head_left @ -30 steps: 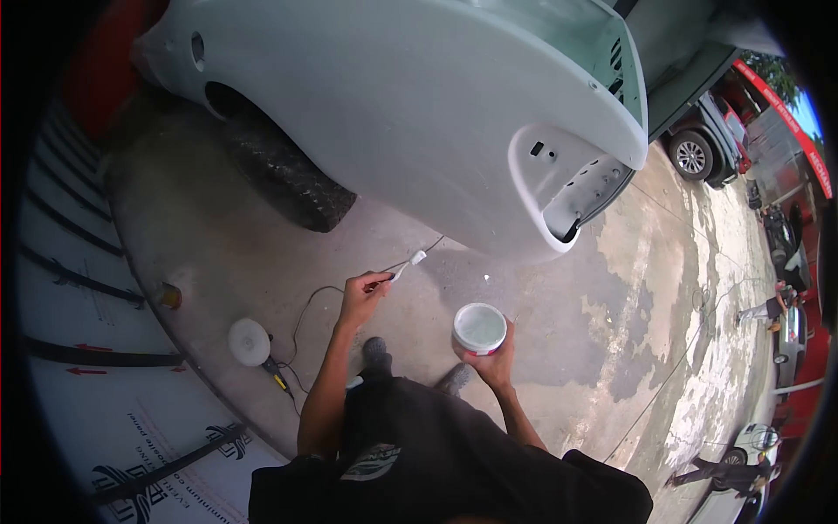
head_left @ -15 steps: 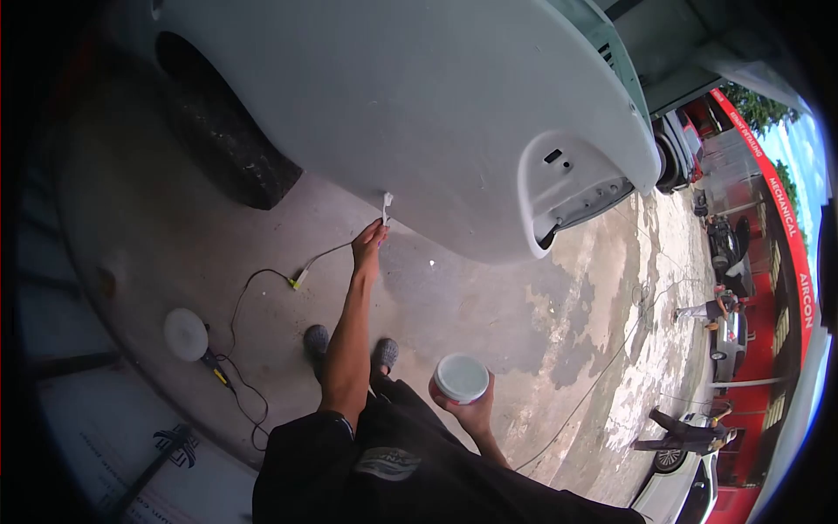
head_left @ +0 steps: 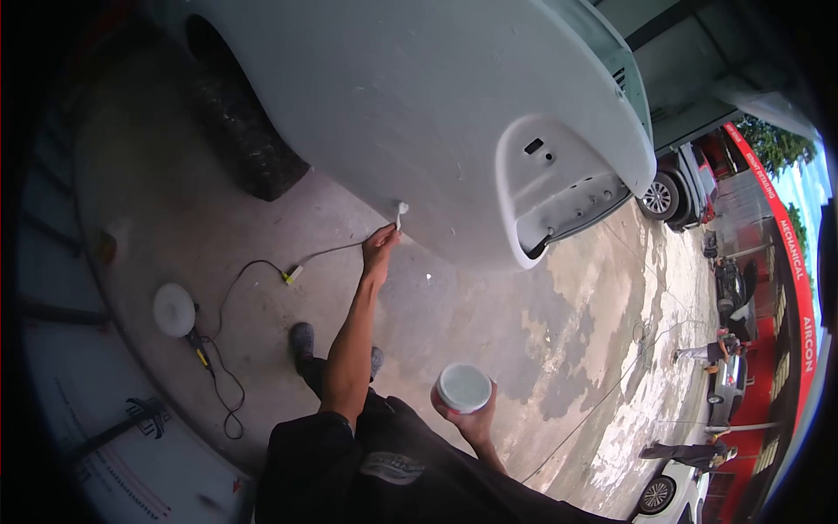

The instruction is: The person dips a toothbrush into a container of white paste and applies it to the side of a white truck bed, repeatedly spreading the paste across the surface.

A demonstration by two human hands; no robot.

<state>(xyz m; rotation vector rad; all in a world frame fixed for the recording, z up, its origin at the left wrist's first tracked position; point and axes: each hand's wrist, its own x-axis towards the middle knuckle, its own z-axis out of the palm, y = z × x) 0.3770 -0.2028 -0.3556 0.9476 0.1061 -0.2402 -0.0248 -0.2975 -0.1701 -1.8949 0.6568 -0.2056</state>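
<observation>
My left hand (head_left: 379,251) reaches forward, fingers closed around a slim tool with a whitish head (head_left: 401,210). The tool's head overlaps the lower edge of a pale grey car body (head_left: 384,105). Held low near my waist, my right hand (head_left: 474,424) wraps round a tub (head_left: 463,389) with a pale round top and a reddish side. That tub stays well apart from the car. To the right of the tool, the body curves to a corner with a hollow lamp recess (head_left: 546,175).
A dark tyre (head_left: 253,140) sits left under the car. On the floor lie a polisher-like power tool (head_left: 175,311) with a round white pad, its cord and a yellowish plug connector (head_left: 291,276). Two people (head_left: 690,455) and parked cars (head_left: 661,196) are at the right.
The tool in my left hand has shifted right along the car's lower edge. My feet show further left, and the view has turned slightly. Both hands keep their hold.
</observation>
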